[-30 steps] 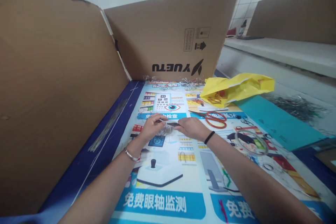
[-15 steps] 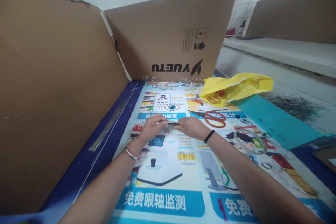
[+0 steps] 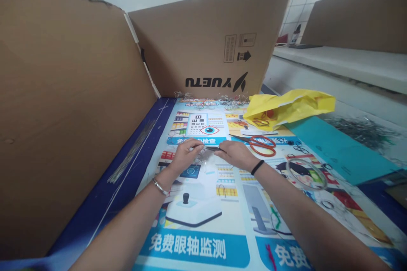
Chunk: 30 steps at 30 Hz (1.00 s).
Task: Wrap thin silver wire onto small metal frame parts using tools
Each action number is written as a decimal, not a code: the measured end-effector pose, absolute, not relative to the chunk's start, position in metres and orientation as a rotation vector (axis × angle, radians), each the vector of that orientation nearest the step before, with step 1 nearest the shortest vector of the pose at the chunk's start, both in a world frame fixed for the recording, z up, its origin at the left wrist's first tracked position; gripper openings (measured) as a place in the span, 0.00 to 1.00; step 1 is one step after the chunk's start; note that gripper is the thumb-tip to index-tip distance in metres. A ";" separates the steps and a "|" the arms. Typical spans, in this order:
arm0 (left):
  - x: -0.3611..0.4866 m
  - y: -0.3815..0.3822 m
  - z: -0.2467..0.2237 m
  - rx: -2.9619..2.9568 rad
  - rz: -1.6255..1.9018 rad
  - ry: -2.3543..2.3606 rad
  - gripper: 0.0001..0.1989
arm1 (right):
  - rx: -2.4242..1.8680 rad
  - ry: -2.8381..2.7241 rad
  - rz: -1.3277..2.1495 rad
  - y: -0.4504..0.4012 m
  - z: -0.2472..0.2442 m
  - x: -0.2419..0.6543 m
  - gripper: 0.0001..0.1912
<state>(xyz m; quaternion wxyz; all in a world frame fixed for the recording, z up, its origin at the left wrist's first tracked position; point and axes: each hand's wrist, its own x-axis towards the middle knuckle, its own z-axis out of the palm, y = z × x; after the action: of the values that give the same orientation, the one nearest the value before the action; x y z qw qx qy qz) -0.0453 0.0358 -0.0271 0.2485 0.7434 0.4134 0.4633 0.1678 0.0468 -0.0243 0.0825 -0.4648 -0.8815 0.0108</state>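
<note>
My left hand (image 3: 188,152) is closed, thumb and fingers pinching thin silvery wire (image 3: 201,157) that hangs below the fingertips in a loose tangle. My right hand (image 3: 234,153) is wrapped round a slim dark pointed tool (image 3: 212,148); most of it lies hidden in the palm, so its exact kind is unclear. The tool's tip points left and reaches close to the left fingertips; whether it touches the wire I cannot tell. Red-handled scissors (image 3: 263,145) lie just beyond the right hand, blades toward the left.
Cardboard panels (image 3: 203,42) stand behind and at the left. A yellow bag (image 3: 291,108) lies at the back right beside a teal sheet (image 3: 343,148). Straight wires (image 3: 132,152) rest on the blue strip. A clear ring (image 3: 307,173) and a wire heap (image 3: 362,131) are at the right.
The dark tool has turned in my right hand and now looks narrower. My right hand has shifted slightly right. The left hand keeps its pinch. The view has moved a little.
</note>
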 end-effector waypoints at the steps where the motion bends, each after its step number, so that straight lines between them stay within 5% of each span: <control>1: -0.045 0.036 -0.027 2.045 1.275 1.133 0.05 | -1.387 -2.635 0.024 0.046 -0.024 0.167 0.23; 30: -0.039 0.033 -0.031 2.295 1.307 1.317 0.05 | -1.432 -2.676 -0.065 0.040 -0.022 0.161 0.26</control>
<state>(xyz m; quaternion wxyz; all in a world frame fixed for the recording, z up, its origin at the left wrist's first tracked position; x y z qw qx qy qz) -0.0392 0.0328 -0.0313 0.0950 0.7741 0.4441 0.4410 0.1608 0.0401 -0.0215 0.0530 -0.4712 -0.8802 -0.0214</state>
